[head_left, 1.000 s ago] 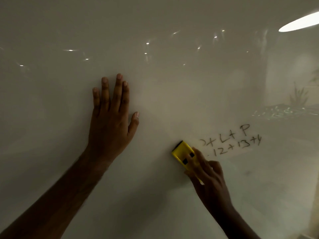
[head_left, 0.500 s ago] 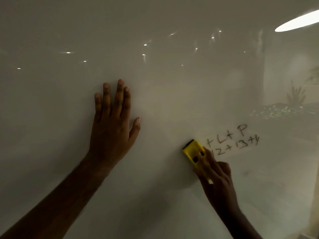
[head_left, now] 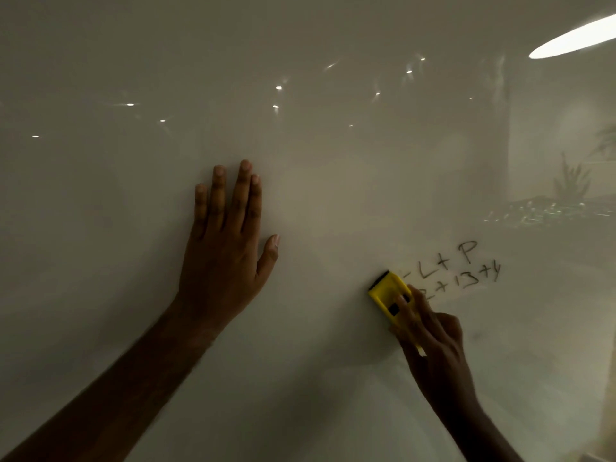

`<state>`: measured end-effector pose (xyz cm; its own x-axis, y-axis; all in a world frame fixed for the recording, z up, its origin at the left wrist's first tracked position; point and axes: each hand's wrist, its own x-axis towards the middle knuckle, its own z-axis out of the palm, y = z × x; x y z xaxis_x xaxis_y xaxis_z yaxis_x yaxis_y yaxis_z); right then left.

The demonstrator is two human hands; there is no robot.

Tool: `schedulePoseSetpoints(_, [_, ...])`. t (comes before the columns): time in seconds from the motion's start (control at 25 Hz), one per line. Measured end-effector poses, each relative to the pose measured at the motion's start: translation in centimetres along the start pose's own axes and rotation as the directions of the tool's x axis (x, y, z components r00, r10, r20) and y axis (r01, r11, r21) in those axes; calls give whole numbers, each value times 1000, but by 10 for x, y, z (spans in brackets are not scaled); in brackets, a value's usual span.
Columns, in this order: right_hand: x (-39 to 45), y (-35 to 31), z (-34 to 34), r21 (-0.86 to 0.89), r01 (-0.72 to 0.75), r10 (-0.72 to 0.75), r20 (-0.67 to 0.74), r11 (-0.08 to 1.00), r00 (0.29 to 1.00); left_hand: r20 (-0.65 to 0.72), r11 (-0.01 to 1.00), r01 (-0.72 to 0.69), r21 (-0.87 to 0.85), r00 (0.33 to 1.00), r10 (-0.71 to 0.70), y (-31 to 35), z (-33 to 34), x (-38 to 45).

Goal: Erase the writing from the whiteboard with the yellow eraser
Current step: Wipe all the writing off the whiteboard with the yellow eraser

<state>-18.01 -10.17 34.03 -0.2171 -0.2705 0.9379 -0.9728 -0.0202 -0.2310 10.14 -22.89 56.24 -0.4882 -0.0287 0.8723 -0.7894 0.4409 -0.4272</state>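
A small yellow plastic block eraser [head_left: 390, 296] is lying flat against a glossy white whiteboard [head_left: 316, 195], its long axis slanting from upper left to lower right — its upper end touching the black handwritten marker writing [head_left: 461, 268]. The right hand [head_left: 433, 341] is grasping its lower end, fingers pressing on top. The left hand [head_left: 226, 248] is resting open — palm flat on the board, fingers pointing up.

Eraser [head_left: 388, 293] yellow, black edge, black slots; writing [head_left: 463, 266] black; whiteboard [head_left: 316, 201] off-white, glossy.
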Motion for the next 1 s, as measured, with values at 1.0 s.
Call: schedulePoseSetpoints(1.0, [24, 18, -10, -59, 117, -116, 6, 991, 993, -1, 999, -18, -35, 1000, 18, 15, 2, 6])
